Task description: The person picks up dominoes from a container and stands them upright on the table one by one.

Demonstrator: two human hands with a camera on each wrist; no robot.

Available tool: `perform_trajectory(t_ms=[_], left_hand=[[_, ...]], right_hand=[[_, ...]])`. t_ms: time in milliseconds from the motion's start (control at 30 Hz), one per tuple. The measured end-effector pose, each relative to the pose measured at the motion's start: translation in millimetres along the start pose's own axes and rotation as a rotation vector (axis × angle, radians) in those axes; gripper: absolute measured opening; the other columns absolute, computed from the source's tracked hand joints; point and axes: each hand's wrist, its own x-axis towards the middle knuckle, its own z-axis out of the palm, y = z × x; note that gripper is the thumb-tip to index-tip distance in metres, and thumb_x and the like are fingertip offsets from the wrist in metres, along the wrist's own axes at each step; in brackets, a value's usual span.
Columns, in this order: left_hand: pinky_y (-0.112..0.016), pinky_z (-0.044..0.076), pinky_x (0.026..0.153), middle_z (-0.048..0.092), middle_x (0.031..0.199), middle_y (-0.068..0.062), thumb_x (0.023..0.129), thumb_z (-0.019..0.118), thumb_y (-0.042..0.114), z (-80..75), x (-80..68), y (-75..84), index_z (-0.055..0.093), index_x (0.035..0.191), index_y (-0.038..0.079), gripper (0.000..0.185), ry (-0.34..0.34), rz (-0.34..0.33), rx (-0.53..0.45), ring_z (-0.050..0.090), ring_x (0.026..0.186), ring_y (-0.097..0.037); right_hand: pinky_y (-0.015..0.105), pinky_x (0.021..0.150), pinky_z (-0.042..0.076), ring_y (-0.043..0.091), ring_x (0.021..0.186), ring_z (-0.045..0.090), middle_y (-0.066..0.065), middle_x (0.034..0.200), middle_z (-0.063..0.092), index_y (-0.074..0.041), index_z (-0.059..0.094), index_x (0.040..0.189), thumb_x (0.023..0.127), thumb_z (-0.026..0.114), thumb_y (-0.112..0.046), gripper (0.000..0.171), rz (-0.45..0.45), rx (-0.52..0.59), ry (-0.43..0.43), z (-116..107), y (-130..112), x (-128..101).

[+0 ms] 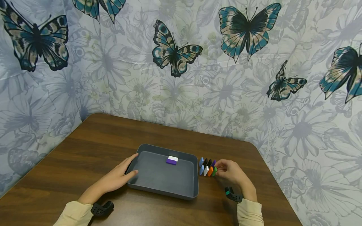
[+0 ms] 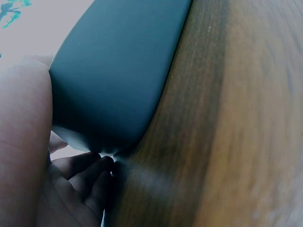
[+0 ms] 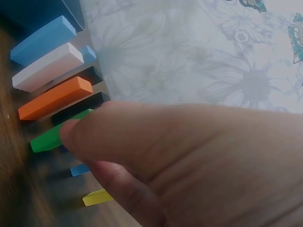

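Pinching the green block (image 1: 215, 171) at the near end of the block row on the desk (image 1: 85, 150), the right hand (image 1: 233, 172) curls its fingers around it. The left hand (image 1: 118, 177) rests straight-fingered against the tray (image 1: 162, 186), just left of the row.

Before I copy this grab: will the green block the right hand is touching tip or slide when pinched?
The green block stands on a narrow edge in a tight row, so it will probably tip easily and may knock the orange block beside it. Its straight, sharp edges suggest it is stiff. It looks small and smooth, so likely light and somewhat slippery on the table.
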Motion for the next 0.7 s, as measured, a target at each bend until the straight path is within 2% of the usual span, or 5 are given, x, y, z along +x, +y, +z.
perform_trajectory(t_ms=[467, 700], left_hand=[[-0.072, 0.031, 0.111, 0.019, 0.169, -0.025, 0.107, 0.056, 0.040, 1.2, -0.2, 0.1, 0.018, 0.166, 0.011, 0.075, -0.001, -0.003, -0.015, 0.024, 0.152, -0.051], [-0.073, 0.031, 0.111, 0.021, 0.168, -0.024, 0.107, 0.056, 0.039, 1.6, -0.3, -0.2, 0.019, 0.165, 0.011, 0.075, 0.008, 0.002, -0.006, 0.025, 0.151, -0.051]], right_hand=[[0.036, 0.086, 0.060, 0.026, 0.100, 0.073, 0.008, 0.109, 0.074, -0.008, 0.071, 0.109, 0.089, 0.079, -0.005, 0.022, -0.011, -0.010, -0.001, 0.3, 2.2, 0.0], [0.032, 0.087, 0.060, 0.026, 0.101, 0.073, 0.008, 0.108, 0.074, -0.006, 0.071, 0.112, 0.089, 0.080, -0.007, 0.025, -0.025, 0.010, 0.002, -3.6, 1.4, -2.5]])
